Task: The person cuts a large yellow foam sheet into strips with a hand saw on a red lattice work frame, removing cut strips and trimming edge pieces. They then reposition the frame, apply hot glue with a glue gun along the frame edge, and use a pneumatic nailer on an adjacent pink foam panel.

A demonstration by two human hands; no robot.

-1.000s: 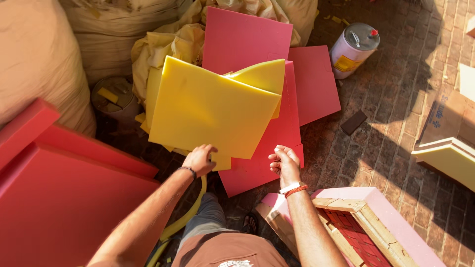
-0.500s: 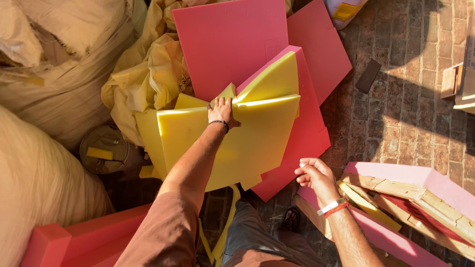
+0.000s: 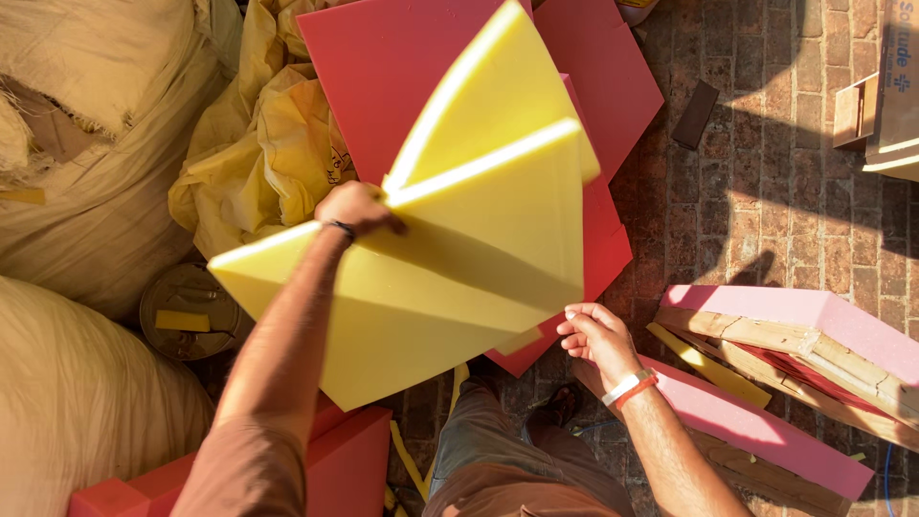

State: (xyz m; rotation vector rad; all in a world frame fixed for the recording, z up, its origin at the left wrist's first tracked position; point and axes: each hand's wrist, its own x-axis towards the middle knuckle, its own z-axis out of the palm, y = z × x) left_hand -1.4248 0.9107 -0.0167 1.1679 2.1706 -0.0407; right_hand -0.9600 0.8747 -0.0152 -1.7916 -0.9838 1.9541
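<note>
The left hand (image 3: 356, 209) is pinching the yellow foam sheets (image 3: 450, 258), tilting them over the red foam sheets (image 3: 402, 67); the right hand (image 3: 595, 337), fingers loosely spread, is touching their lower edge beside the pink-padded wooden frame (image 3: 795, 335)

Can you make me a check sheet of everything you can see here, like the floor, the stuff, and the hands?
Surface: brick floor, part sun, part shadow.
Job's things: yellow foam sheets, lifted and fanned apart; red foam sheets lie beneath.
Clutter: round tin, small dark block, yellow cloth.
Hands: left hand grips the yellow foam sheets; right hand at their lower edge, contact unclear.
Cables: nothing seen.
Surroundings: big sacks, wooden frame with pink foam, cardboard box.
</note>
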